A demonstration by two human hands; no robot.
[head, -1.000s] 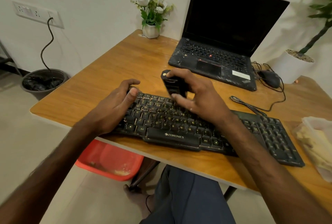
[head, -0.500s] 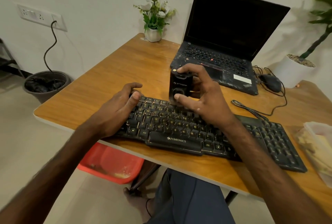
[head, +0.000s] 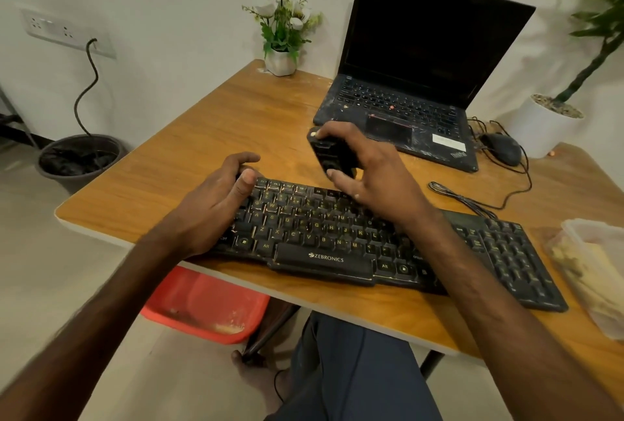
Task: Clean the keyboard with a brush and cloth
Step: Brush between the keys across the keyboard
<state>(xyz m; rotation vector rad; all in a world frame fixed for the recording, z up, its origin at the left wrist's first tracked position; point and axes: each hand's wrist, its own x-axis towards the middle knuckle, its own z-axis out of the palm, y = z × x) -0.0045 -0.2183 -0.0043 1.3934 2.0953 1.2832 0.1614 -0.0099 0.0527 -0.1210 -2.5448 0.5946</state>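
A black Zebronics keyboard (head: 324, 235) lies along the near edge of the wooden table (head: 202, 157). My left hand (head: 216, 204) grips the keyboard's left end, thumb on the top-left keys and fingers curled over its far corner. My right hand (head: 368, 170) holds a small black block-shaped brush (head: 329, 153) upright at the keyboard's far edge, above the top key rows. Its bristles are hidden by my fingers. A clear plastic tub (head: 594, 272) with a yellowish cloth inside sits at the right edge.
An open black laptop (head: 405, 106) stands behind the keyboard, with a black mouse (head: 501, 148) and loose cables (head: 472, 197) to its right. A small flower pot (head: 282, 59) sits at the far corner. A red basin (head: 206, 305) lies on the floor under the table.
My right hand has tilted the brush and shifted it slightly along the keyboard's far edge. My left hand keeps its hold on the left end.
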